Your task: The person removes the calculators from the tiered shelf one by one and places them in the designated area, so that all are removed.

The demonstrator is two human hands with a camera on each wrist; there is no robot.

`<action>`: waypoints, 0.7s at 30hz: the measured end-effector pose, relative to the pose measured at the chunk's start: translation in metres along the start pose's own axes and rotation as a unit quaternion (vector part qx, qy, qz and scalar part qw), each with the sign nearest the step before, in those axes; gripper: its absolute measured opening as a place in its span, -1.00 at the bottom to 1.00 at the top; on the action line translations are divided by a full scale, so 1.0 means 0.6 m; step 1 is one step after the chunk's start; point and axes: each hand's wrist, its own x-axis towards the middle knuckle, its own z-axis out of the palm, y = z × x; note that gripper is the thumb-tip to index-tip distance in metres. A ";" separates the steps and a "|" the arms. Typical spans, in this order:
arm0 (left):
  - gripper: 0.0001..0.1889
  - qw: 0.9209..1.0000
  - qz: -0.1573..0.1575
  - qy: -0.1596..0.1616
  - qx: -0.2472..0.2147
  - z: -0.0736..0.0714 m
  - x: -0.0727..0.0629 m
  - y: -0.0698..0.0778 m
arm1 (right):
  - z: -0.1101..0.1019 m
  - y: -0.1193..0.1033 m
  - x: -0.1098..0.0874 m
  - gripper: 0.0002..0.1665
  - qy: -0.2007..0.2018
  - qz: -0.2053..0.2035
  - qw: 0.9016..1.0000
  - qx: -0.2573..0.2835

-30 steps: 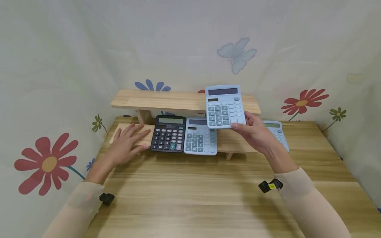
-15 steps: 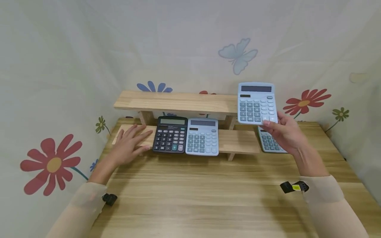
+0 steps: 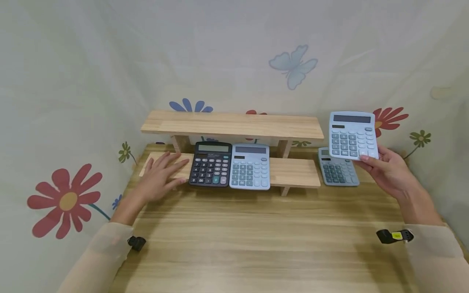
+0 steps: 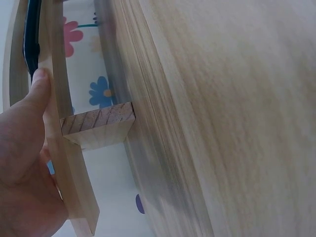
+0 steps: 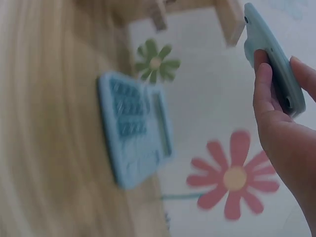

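Observation:
My right hand (image 3: 390,175) holds a light blue calculator (image 3: 352,136) by its lower right corner, thumb on the front and fingers behind, raised in the air right of the shelf. Below and partly behind it, a second light blue calculator (image 3: 338,173) lies on the table; the right wrist view shows this table calculator (image 5: 133,128) blurred. On the lower shelf's left end rests my left hand (image 3: 158,179), fingers spread and fairly straight. Its thumb tip touches or nearly touches a black calculator (image 3: 210,165). Against that one's right side leans another light blue calculator (image 3: 250,167).
A two-tier wooden shelf stands at the back of the table (image 3: 249,236), with an upper board (image 3: 234,124) and a lower board (image 3: 294,173). Behind it hangs a pale curtain (image 3: 220,53) with flower and butterfly prints.
My right hand has carried the light blue calculator from in front of the shelf's right part to beyond its right end, above the table calculator. The left hand stays in place on the lower shelf.

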 end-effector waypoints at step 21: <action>-0.29 1.000 0.005 0.003 -0.003 0.004 0.005 0.011 | -0.180 0.031 -0.047 -0.32 0.036 0.057 0.998 0.017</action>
